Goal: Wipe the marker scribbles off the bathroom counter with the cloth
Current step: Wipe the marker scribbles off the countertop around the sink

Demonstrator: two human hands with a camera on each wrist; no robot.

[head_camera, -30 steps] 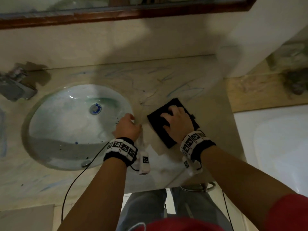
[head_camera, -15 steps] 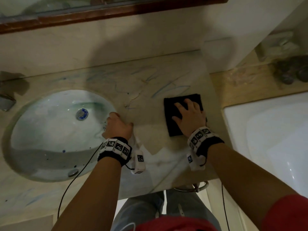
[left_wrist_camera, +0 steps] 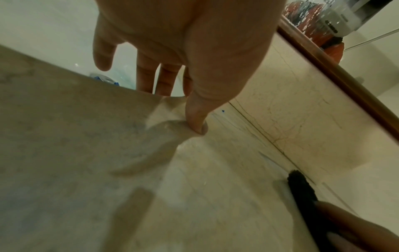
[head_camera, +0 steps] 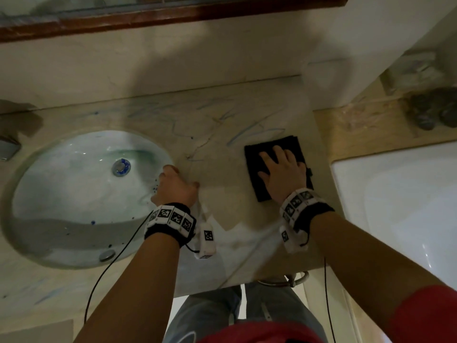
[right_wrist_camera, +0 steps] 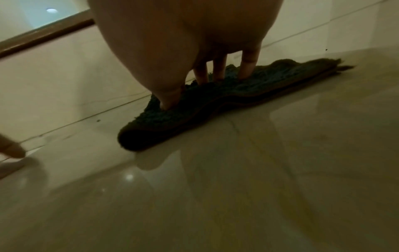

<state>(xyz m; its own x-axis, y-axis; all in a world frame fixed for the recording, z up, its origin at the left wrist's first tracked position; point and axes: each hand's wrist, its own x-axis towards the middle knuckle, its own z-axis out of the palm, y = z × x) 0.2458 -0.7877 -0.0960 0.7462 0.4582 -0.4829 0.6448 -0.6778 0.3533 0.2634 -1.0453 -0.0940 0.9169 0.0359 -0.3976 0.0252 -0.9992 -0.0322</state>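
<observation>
A dark folded cloth [head_camera: 257,164] lies flat on the beige marble counter [head_camera: 222,194], to the right of the sink. My right hand [head_camera: 282,169] presses it down with straight, spread fingers [right_wrist_camera: 248,66]; in the right wrist view the cloth [right_wrist_camera: 215,102] bulges slightly under them. Blue marker scribbles [head_camera: 249,131] run across the counter behind the cloth and toward the wall. My left hand [head_camera: 173,184] rests on the sink's right rim, thumb [left_wrist_camera: 198,122] on the counter, the other fingers hanging over the basin and holding nothing.
An oval white sink [head_camera: 84,194] with a blue-stained drain [head_camera: 121,167] fills the left. A white bathtub [head_camera: 400,214] adjoins the right end, with dark objects [head_camera: 430,112] on its ledge. A wood-framed mirror [head_camera: 173,16] hangs behind. The counter's front edge is near my wrists.
My right hand has slid the cloth rightward and a little toward the wall, and the cloth has turned squarer to the counter. The left hand has stayed on the sink rim.
</observation>
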